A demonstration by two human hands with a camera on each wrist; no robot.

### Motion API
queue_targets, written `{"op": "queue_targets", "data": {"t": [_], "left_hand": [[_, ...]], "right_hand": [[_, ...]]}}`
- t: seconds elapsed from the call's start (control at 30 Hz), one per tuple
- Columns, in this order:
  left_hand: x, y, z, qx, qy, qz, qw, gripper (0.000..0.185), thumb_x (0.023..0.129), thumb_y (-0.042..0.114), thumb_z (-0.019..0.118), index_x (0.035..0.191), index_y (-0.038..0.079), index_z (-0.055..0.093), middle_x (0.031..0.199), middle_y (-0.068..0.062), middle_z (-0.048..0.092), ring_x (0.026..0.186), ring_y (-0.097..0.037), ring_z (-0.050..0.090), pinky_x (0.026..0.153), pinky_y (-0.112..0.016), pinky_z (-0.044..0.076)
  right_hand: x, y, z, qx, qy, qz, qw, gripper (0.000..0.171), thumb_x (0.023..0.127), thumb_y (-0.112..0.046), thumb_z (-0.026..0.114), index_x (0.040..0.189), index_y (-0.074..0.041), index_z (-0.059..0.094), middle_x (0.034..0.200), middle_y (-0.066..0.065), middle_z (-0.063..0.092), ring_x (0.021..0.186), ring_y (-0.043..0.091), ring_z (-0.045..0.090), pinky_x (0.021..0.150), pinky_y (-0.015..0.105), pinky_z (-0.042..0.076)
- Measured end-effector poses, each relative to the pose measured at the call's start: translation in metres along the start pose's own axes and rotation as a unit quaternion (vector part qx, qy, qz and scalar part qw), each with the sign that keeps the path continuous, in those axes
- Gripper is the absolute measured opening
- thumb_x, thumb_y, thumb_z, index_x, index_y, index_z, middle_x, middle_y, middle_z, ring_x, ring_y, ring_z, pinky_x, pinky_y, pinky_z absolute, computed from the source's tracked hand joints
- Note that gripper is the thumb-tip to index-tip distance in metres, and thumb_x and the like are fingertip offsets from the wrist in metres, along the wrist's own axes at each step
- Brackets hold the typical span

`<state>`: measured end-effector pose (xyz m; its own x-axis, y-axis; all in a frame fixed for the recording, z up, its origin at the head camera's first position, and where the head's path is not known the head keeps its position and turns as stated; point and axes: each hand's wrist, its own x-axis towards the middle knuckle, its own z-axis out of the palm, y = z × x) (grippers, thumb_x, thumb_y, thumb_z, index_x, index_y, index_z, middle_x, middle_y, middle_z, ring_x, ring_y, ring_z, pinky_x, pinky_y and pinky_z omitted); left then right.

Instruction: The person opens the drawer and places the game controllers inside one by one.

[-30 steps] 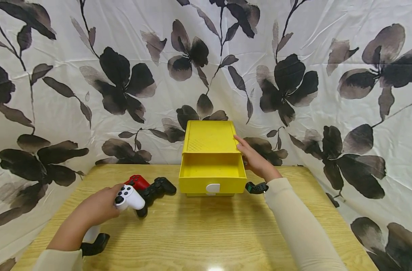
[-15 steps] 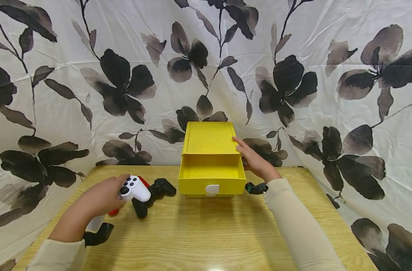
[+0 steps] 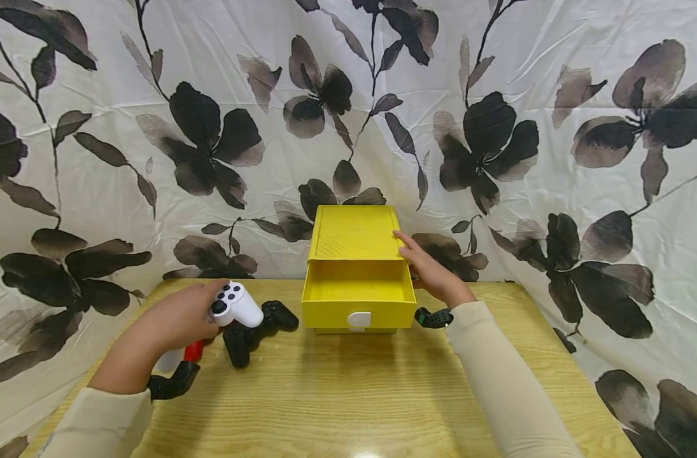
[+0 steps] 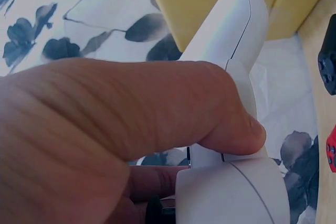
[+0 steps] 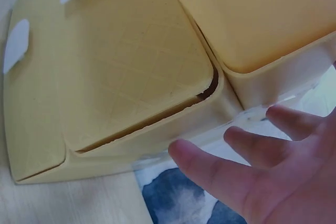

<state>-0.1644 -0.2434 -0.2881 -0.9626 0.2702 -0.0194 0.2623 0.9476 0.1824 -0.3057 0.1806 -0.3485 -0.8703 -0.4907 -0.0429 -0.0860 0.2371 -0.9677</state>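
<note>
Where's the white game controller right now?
In the head view, the white game controller is on the left side, gripped in the left hand, partly overlapping the black controller and left of the yellow drawer unit.

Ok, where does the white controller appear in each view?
Head: the white controller is left of centre, in the left hand.
Left wrist: just right of centre, running from top to bottom edge, the hand across it.
Right wrist: not in it.
Shared landmark: the yellow cabinet, in all three.
</note>
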Motion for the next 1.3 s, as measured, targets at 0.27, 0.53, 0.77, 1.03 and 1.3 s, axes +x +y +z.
{"op": "queue_targets", "data": {"t": [0.27,0.53,0.77,1.03,1.3], "left_hand": [[0.002,0.003,-0.006,0.000,-0.005,-0.002,1.0000,0.076,0.072,0.009,0.076,0.137,-0.008,0.040,0.105,-0.019,0.063,0.078,-0.025,0.057,0.075,-0.047,0.054],[0.004,0.008,-0.013,0.032,0.019,0.011,0.9992,0.073,0.072,0.011,0.074,0.136,-0.006,0.044,0.102,-0.021,0.063,0.081,-0.027,0.059,0.070,-0.044,0.054],[0.007,0.015,-0.019,0.032,0.017,0.012,0.9993,0.074,0.073,0.011,0.074,0.137,-0.007,0.043,0.108,-0.024,0.061,0.086,-0.030,0.059,0.076,-0.048,0.054],[0.010,0.026,-0.025,0.030,0.027,0.014,0.9991,0.076,0.074,0.010,0.073,0.141,-0.005,0.040,0.110,-0.025,0.060,0.084,-0.029,0.059,0.071,-0.044,0.053],[0.013,0.040,-0.035,0.029,0.029,0.012,0.9991,0.077,0.077,0.010,0.074,0.144,-0.004,0.037,0.119,-0.026,0.057,0.091,-0.030,0.058,0.077,-0.046,0.054]], "right_hand": [[0.001,0.001,0.002,0.011,0.002,-0.006,1.000,0.059,0.100,-0.049,0.034,0.153,-0.044,0.008,0.163,0.006,0.008,0.145,0.044,0.022,0.107,0.069,0.030],[0.003,0.001,0.004,0.038,-0.007,-0.001,0.999,0.059,0.102,-0.042,0.031,0.153,-0.043,0.003,0.164,0.006,0.002,0.146,0.044,0.019,0.106,0.070,0.030],[-0.010,-0.017,0.010,0.043,-0.012,0.007,0.999,0.061,0.102,-0.038,0.031,0.155,-0.036,0.001,0.163,0.010,0.003,0.145,0.046,0.020,0.106,0.067,0.033],[-0.015,-0.021,0.011,0.038,-0.015,0.005,0.999,0.061,0.102,-0.039,0.032,0.155,-0.034,0.003,0.163,0.011,0.003,0.145,0.046,0.019,0.106,0.068,0.032],[-0.011,-0.017,0.008,0.039,-0.013,0.008,0.999,0.060,0.102,-0.039,0.032,0.155,-0.035,0.003,0.163,0.010,0.003,0.145,0.048,0.019,0.106,0.069,0.032]]}}
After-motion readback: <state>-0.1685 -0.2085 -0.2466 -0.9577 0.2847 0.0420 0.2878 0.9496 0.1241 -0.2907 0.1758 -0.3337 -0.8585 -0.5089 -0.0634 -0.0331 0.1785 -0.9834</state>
